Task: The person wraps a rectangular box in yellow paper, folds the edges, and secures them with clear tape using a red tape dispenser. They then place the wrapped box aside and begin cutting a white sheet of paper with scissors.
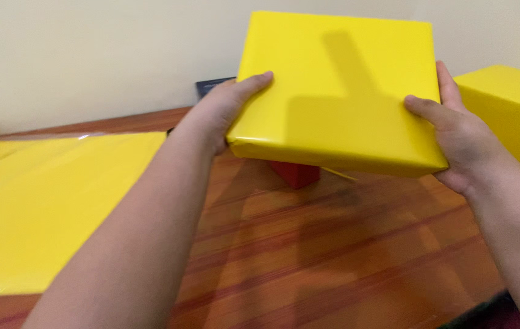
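two hands: both grip one yellow wrapped box (339, 91), lifted clear of the desk (333, 256)
left hand (220, 113): clamped on the box's left edge, thumb lying across the top face, the other fingers hidden underneath
right hand (455, 137): clamped on the box's right edge, thumb on the top face near the front corner, fingers out of sight below and behind
yellow wrapped box: flat and square, covered all over in glossy yellow paper, held tilted with the far edge higher, near the middle of the view and in front of the wall (89, 55)
shadow: a dark bar-shaped shadow falls across the top face of the box
desk: reddish-brown wood with streaked grain, bare in the foreground between the forearms
yellow paper sheet (46, 207): lies flat on the desk to the left, well apart from the box, partly under the left forearm in the view
second yellow box (513, 116): stands at the right edge, just beside the right hand, wrapped the same way
red object (296, 173): small, on the desk directly below the held box, mostly hidden by it; its kind cannot be told
dark object (211, 86): sits against the wall behind the left hand, only a corner showing
wall: plain cream
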